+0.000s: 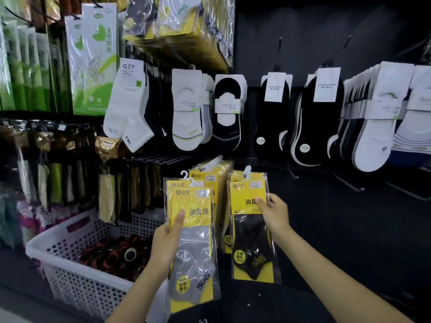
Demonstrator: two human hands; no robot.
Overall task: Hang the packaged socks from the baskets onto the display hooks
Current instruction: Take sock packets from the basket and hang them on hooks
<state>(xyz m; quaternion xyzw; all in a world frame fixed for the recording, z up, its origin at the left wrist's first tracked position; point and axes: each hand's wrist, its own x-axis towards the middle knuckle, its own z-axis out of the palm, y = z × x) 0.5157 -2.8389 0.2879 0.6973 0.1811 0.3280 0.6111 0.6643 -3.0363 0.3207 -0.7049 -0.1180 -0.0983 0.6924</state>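
Note:
My left hand (166, 243) grips a small stack of yellow-carded packs of grey socks (193, 248), held upright with their white hangers at the top. My right hand (274, 213) pinches the right edge of a yellow-carded pack of black socks (253, 231), whose white hanger sits on a display hook (247, 170). More yellow packs (213, 176) hang on the hook just to the left, behind the grey packs.
A white perforated basket (77, 273) at lower left holds dark bundled socks. Rows of white and black no-show socks (275, 113) hang above. Bare black hooks (347, 183) jut out at right. Green and brown packs fill the left racks.

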